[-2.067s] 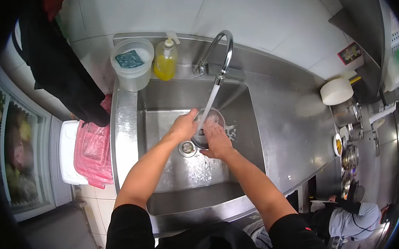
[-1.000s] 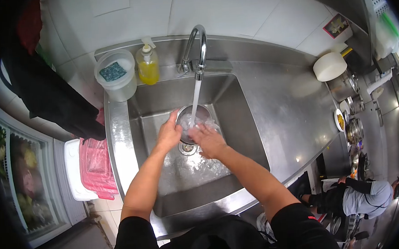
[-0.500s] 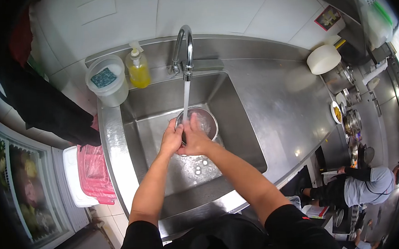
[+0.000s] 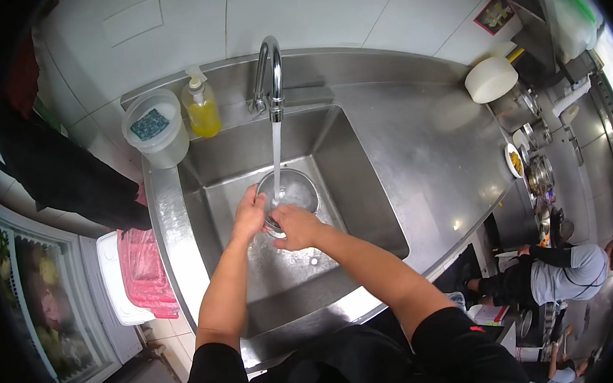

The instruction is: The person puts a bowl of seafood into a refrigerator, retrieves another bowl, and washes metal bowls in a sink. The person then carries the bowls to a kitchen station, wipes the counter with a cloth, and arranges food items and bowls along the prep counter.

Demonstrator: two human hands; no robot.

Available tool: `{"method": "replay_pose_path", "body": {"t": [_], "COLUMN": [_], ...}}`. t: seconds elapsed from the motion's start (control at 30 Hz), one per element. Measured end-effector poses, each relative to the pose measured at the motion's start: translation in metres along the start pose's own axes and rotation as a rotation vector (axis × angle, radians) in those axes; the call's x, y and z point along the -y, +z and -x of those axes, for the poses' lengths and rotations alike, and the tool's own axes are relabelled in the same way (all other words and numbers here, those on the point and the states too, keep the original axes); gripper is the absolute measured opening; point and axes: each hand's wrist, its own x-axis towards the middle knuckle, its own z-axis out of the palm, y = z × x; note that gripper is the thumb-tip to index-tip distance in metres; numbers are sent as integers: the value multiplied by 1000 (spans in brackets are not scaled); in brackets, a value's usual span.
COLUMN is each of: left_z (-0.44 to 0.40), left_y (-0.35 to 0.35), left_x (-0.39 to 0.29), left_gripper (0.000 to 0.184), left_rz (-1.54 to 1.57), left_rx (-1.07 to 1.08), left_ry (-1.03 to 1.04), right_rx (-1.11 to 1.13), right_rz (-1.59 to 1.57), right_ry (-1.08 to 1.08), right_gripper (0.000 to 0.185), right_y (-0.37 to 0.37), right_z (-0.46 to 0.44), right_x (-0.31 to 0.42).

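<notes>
Under the running faucet [image 4: 272,78], a round metal bowl [image 4: 299,190] is tilted in the sink, and the water stream falls into it. My left hand [image 4: 252,214] is closed on the left side of its rim. At the near rim, my right hand [image 4: 297,226] is also closed on the bowl, with the fingers over the edge and the thumb lower down, outside. Part of the near rim is hidden behind my hands. The steel sink [image 4: 352,199] has a wet floor with drain holes below the bowl.
Left of the faucet stand a soap bottle [image 4: 201,108] and a white tub [image 4: 167,152] with a blue-green sponge [image 4: 149,124]. A steel counter [image 4: 423,149] runs right towards a white pot [image 4: 490,80] and a plate of food [image 4: 513,160]. A person [image 4: 567,272] works at far right.
My right hand has drawn back from inside the bowl to its near rim. The camera view has shifted slightly, and water still runs into the bowl.
</notes>
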Motion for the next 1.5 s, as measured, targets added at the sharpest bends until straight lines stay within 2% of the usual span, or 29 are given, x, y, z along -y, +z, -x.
{"method": "replay_pose_path", "body": {"t": [0.07, 0.13, 0.23, 0.27, 0.37, 0.4, 0.47, 0.5, 0.53, 0.6, 0.7, 0.73, 0.77, 0.8, 0.83, 0.87, 0.9, 0.93, 0.97, 1.03, 1.07, 1.1, 1.13, 1.17, 1.2, 1.3, 1.37, 1.4, 1.5], "left_z": [13, 18, 2, 3, 19, 27, -12, -16, -18, -87, -128, -147, -158, -183, -237, -308, -276, -238, -171, -106, -68, -17, 33, 85, 117, 149, 165, 163, 181], "left_y": [-13, -3, 11, 14, 28, 26, 33, 35, 37, 33, 13, 6, -9, -10, -14, -38, -17, 6, 15, 39, 59, 82, 110, 135, 154, 213, 240, 253, 277], "left_x": [-38, -47, -16, -17, -32, -56, -9, -22, -34, 17, -32, -43, -48, -54, -32, 11, -16, -49, -105, -119, -112, -125, -127, -126, -124, -83, -82, -84, -105], "left_gripper": [38, 44, 55, 59, 66, 57, 51, 48, 39, 30, 16, 13, 11, 10, 28, 44, 56, 68, 72, 77, 81, 92, 103, 103, 104, 95, 77, 74, 70], "left_rz": [-76, -177, -134, -82, 788, 992, 1046, 1073, 990, 980, 1011, 1044, 1014, 1079, 808, 166, -84, -329, -385, -688, -485, -644, -596, -789, -971, -830, -891, -860, -804], "left_rx": [60, -27, -239, -326, -270, -169, -148, -133, -112, -53, -134, -208, -123, -247, -325, -117, -115, -129, -31, 25, 293, 493, 698, 750, 791, 845, 870, 883, 736], "left_ry": [-192, -138, 104, 210, -568, -706, -526, -440, -501, -361, -157, -129, 12, 70, 148, 326, 383, 446, 377, 534, 502, 541, 535, 724, 925, 1176, 1033, 1095, 1324], "right_rx": [-2, -121, -22, -206, -585, -585, -762, -848, -819, -769, -589, -656, -731, -683, -679, -699, -647, -722, -760, -935, -1090, -1152, -1237, -1307, -1358, -1512, -1242, -1118, -1195], "right_rz": [209, 330, -251, -498, -1541, -1559, -1405, -1321, -1247, -1107, -904, -899, -892, -1013, -976, -1061, -1175, -1178, -1054, -1113, -1217, -1451, -1707, -1951, -1992, -2011, -1801, -1730, -1380], "right_ry": [162, 265, 373, 457, 305, 386, 478, 527, 564, 643, 726, 724, 727, 813, 839, 873, 944, 871, 815, 843, 876, 855, 725, 562, 563, 583, 656, 729, 874], "right_gripper": [48, 36, 30, 28, 36, 41, 40, 41, 43, 47, 52, 53, 54, 54, 49, 50, 52, 52, 50, 52, 58, 52, 45, 39, 33, 33, 42, 49, 51], "right_y": [7, 10, -16, -22, -23, -32, -30, -26, -24, -17, -11, 1, 13, 9, 15, 11, 3, 15, 24, 21, 38, 29, 29, 30, 30, 48, 66, 78, 99], "right_z": [-4, -8, -34, -36, -42, -32, -22, -16, -7, 17, 75, 90, 104, 120, 134, 148, 161, 167, 173, 185, 179, 191, 203, 214, 227, 274, 337, 365, 464], "right_x": [-5, -5, 8, 11, 8, 11, -1, -11, -25, -54, -55, -59, -64, -57, -63, -54, -47, -55, -67, -64, -81, -75, -76, -75, -75, -61, -44, -36, 47]}}
